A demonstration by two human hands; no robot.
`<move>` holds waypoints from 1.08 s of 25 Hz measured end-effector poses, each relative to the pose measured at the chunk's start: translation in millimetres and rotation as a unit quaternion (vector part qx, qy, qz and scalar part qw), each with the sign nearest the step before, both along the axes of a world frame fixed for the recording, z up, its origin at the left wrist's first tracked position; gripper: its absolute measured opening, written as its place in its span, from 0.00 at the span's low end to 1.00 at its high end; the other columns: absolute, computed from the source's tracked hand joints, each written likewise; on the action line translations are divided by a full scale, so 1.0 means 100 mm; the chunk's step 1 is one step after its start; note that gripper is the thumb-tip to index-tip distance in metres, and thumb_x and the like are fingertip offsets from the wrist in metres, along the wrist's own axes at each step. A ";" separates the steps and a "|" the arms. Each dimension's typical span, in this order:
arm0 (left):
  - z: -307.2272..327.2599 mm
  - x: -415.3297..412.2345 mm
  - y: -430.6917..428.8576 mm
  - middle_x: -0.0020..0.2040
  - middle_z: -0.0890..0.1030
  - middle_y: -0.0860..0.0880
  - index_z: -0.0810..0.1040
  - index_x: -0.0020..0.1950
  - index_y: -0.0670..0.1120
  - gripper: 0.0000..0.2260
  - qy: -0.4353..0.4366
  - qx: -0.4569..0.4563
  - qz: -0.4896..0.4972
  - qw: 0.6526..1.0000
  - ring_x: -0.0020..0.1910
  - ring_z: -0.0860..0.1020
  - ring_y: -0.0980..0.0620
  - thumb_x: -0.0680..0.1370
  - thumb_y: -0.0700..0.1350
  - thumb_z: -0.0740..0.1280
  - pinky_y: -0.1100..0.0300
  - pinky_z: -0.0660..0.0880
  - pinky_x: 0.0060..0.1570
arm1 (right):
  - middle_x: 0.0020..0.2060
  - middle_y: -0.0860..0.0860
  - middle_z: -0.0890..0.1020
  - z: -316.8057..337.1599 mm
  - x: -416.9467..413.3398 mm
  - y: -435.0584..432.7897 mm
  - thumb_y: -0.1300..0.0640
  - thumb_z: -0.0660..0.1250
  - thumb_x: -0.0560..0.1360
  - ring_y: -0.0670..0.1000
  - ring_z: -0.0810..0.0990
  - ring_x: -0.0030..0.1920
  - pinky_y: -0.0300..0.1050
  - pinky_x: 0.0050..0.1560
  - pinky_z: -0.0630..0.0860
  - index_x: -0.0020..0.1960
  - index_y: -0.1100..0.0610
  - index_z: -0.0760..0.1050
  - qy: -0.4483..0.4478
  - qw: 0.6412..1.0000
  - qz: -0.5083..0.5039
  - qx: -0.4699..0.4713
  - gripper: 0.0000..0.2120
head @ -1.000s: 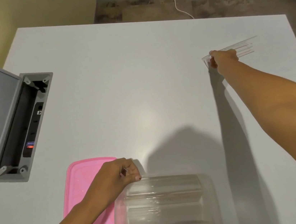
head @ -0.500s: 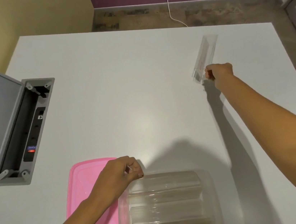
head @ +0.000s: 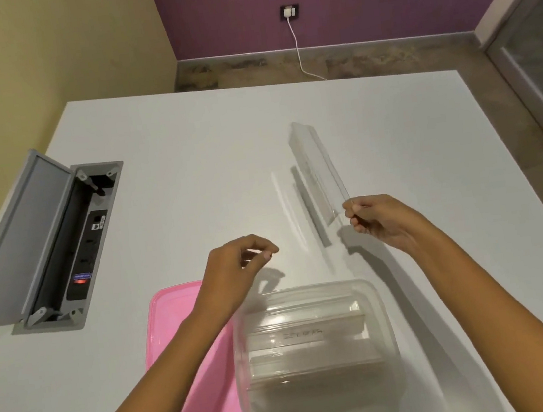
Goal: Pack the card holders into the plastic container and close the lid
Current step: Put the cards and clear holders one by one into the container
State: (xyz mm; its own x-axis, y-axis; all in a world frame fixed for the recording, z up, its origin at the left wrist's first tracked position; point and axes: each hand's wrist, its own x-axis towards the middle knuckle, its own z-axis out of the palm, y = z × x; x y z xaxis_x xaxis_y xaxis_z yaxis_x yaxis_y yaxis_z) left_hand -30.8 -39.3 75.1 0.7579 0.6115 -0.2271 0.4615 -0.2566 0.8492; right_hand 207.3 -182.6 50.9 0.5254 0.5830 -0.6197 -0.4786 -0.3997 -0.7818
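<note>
A clear plastic container (head: 388, 328) stands on the white table near me, with several clear card holders (head: 306, 334) lying inside. Its pink lid (head: 178, 321) lies flat on the table to the left, partly under my left forearm. My right hand (head: 381, 220) pinches the near end of a long clear card holder (head: 315, 169), held above the table beyond the container and pointing away from me. My left hand (head: 237, 269) hovers above the container's far left corner, fingers curled loosely, holding nothing.
An open grey cable box (head: 42, 236) with a power strip is set into the table at the left. The table's far edge (head: 247, 86) and right edge border a bare floor. A white charger cable (head: 298, 53) runs from a wall socket.
My right hand has drawn the clear card holder back toward the container. My left hand has lifted off the container's corner and opened a little. The camera has tilted up.
</note>
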 end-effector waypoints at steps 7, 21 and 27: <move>0.16 -0.25 0.30 0.76 0.63 0.53 0.57 0.76 0.54 0.32 0.034 -0.079 0.035 0.996 0.69 0.71 0.50 0.75 0.53 0.68 0.60 0.66 0.64 | 0.34 0.53 0.77 0.33 -0.47 -0.42 0.69 0.55 0.80 0.47 0.79 0.32 0.35 0.36 0.78 0.45 0.62 0.75 0.035 0.969 0.243 0.009 0.12; 0.09 -0.69 -0.15 0.40 0.83 0.48 0.76 0.58 0.45 0.10 -0.039 -0.210 0.180 0.960 0.34 0.82 0.58 0.77 0.43 0.68 0.63 0.75 0.37 | 0.51 0.52 0.81 0.15 -1.09 -0.57 0.50 0.59 0.80 0.52 0.77 0.46 0.40 0.42 0.74 0.53 0.55 0.81 -0.161 0.983 0.074 -0.040 0.14; 0.02 -0.71 -0.39 0.37 0.83 0.48 0.76 0.50 0.45 0.04 -0.064 -0.251 0.187 0.947 0.29 0.81 0.59 0.76 0.39 0.68 0.63 0.75 0.35 | 0.57 0.40 0.76 0.27 -1.25 -0.60 0.36 0.69 0.67 0.43 0.70 0.58 0.39 0.58 0.65 0.56 0.41 0.77 -0.450 0.858 0.235 -0.078 0.20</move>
State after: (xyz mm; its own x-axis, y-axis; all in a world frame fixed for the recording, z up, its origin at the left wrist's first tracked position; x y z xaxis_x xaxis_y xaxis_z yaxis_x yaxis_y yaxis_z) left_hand -102.1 -77.9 77.1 0.5507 0.6817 -0.4817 0.3249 0.3565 0.8760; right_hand 82.1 -242.9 77.9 0.5617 0.8084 -0.1759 0.5333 -0.5164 -0.6700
